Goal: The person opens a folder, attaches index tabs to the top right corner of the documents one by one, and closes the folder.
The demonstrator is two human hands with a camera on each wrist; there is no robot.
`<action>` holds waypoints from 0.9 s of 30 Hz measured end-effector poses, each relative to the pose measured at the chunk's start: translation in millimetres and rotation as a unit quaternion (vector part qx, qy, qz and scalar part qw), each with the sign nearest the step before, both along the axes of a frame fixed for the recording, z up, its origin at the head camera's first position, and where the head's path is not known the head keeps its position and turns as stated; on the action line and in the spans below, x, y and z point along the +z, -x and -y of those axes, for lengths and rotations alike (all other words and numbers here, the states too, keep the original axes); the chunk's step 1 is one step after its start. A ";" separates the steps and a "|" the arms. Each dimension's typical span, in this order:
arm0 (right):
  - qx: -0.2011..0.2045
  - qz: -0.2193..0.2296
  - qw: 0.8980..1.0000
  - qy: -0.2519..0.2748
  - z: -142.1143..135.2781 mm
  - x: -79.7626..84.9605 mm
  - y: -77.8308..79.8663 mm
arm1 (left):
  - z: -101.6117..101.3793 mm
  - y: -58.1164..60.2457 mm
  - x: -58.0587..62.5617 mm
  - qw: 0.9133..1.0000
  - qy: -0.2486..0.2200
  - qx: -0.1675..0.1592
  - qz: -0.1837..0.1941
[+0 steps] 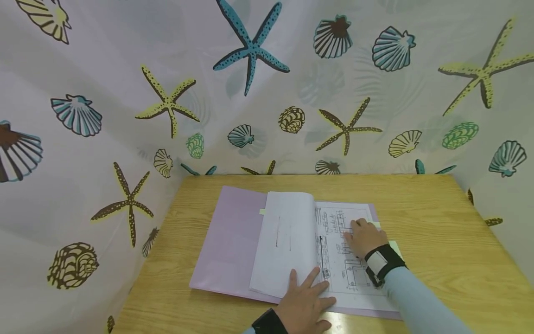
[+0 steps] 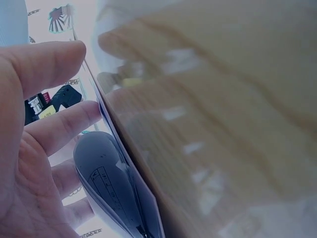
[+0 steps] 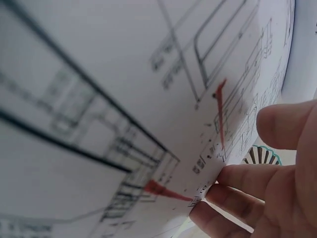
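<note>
On the wooden table a pale purple folder lies spread with its pages showing. A mostly blank white page is turned over to the left and bulges at the fold. The right page carries printed technical line drawings, with red marks visible in the right wrist view. My left hand rests with spread fingers at the lower edge near the fold. My right hand touches the right page near its outer edge, fingertips on the paper. Neither hand grips anything.
Light wooden tabletop surrounds the folder. A white curtain printed with starfish and shells hangs behind and along the sides. Small pale tabs stick out from the pages. Black straps circle both wrists.
</note>
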State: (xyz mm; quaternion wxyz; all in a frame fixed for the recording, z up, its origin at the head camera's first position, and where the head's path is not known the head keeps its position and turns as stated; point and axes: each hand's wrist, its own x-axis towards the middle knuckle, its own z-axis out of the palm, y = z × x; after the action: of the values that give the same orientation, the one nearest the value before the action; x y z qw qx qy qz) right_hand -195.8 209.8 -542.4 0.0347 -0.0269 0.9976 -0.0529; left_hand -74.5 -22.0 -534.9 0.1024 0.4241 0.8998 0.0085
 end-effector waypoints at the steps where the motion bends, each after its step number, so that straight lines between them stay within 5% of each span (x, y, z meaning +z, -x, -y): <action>1: 0.002 0.002 1.000 0.001 -0.5 -0.1 0.3 | -0.1 -0.2 0.2 1.000 -0.001 0.001 0.000; 18: 0.003 0.037 0.999 0.028 -5.1 -1.8 -1.7 | 1.4 -2.7 -1.1 1.000 -0.002 -0.003 -0.025; 27: 0.048 0.023 0.996 0.068 -5.5 14.0 -36.2 | 10.5 -5.5 5.1 0.998 -0.047 0.017 -0.040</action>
State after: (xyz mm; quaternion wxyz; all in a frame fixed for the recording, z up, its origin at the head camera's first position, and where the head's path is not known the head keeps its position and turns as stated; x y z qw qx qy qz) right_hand -159.6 215.3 -528.4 0.0580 -0.0757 0.9882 -0.1198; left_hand -69.0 -32.5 -529.8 0.0464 0.4128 0.9089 0.0361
